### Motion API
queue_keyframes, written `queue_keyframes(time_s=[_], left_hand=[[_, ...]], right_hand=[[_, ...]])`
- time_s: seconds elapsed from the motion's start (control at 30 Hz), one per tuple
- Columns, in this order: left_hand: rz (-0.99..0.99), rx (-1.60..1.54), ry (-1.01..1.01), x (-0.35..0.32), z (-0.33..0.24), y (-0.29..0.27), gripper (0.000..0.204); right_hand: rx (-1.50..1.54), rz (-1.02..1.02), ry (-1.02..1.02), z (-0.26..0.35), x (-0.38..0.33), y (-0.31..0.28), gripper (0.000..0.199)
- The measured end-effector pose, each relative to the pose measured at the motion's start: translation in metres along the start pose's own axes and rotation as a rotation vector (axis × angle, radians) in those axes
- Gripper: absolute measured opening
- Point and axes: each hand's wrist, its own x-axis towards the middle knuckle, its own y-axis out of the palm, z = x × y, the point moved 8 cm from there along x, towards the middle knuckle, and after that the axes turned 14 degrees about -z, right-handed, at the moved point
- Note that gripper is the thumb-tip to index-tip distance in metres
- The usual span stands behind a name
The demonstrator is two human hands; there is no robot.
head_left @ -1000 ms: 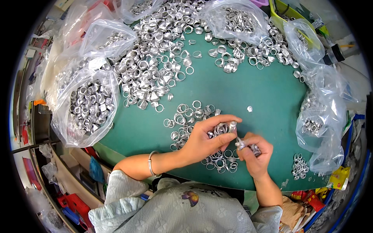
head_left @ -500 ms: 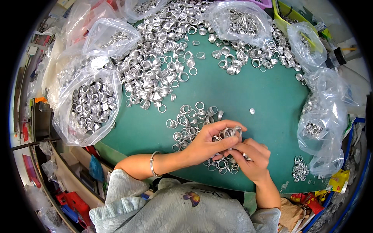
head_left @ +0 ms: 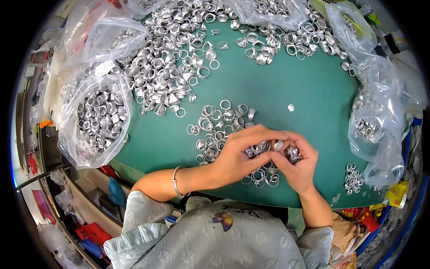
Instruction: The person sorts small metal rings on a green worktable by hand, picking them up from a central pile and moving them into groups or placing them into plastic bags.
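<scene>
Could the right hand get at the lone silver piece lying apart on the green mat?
Probably yes: the lone piece lies on bare green mat beyond the right hand, with nothing between, though that hand already cups rings.

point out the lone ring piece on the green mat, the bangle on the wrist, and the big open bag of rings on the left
lone ring piece point(head_left: 291, 107), head view, its middle
bangle point(head_left: 175, 181), head view, band across the left wrist
open bag of rings point(head_left: 99, 117), head view, rings inside it

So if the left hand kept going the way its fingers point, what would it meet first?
The left hand points right, toward the right hand; the ring pinched between them comes first, it seems. Fingertips nearly touch already.
</scene>
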Motion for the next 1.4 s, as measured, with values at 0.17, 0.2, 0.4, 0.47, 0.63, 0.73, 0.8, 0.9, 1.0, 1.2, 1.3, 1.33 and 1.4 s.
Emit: queue_keyframes(time_s=[0.17, 0.2, 0.4, 0.47, 0.63, 0.73, 0.8, 0.9, 1.0, 1.2, 1.3, 1.33, 1.4], left_hand=[[-0.013, 0.033, 0.061, 0.001, -0.003, 0.002, 0.035], [-0.024, 0.064, 0.057, 0.001, -0.004, 0.002, 0.035], [-0.251, 0.166, -0.012, 0.0, 0.007, -0.011, 0.029], [-0.352, -0.017, -0.122, -0.001, 0.004, -0.025, 0.03], [-0.416, -0.247, -0.011, 0.03, -0.019, -0.068, 0.037], [-0.368, -0.286, 0.068, 0.029, -0.04, -0.079, 0.037], [-0.438, -0.234, 0.1, 0.015, -0.052, -0.127, 0.036], [-0.505, -0.271, 0.141, 0.001, -0.054, -0.15, 0.035], [-0.517, -0.363, 0.187, 0.002, -0.067, -0.162, 0.033], [-0.297, -0.352, 0.285, -0.007, -0.088, -0.216, 0.034], [-0.492, -0.323, 0.266, -0.022, -0.084, -0.241, 0.021], [-0.554, -0.337, 0.256, -0.028, -0.09, -0.24, 0.019], [-0.583, -0.38, 0.253, -0.026, -0.099, -0.223, 0.016]], right_hand=[[-0.065, 0.004, -0.189, 0.008, 0.002, -0.002, 0.038], [-0.063, 0.008, -0.167, 0.008, 0.002, -0.003, 0.036], [0.024, -0.023, -0.216, 0.016, 0.014, 0.004, 0.034], [0.113, 0.012, -0.267, 0.029, 0.027, 0.026, 0.028], [0.134, -0.042, -0.211, 0.066, 0.055, 0.074, 0.014], [-0.051, -0.043, -0.22, 0.084, 0.053, 0.089, 0.016], [-0.01, 0.03, -0.248, 0.102, 0.049, 0.133, 0.017], [-0.033, 0.067, -0.279, 0.112, 0.049, 0.167, 0.017], [-0.055, 0.084, -0.313, 0.126, 0.051, 0.184, 0.018], [-0.071, 0.111, -0.365, 0.149, 0.036, 0.219, 0.019], [-0.068, 0.125, -0.368, 0.148, 0.027, 0.231, 0.02], [-0.071, 0.125, -0.376, 0.15, 0.025, 0.233, 0.02], [-0.082, 0.112, -0.388, 0.156, 0.022, 0.227, 0.021]])
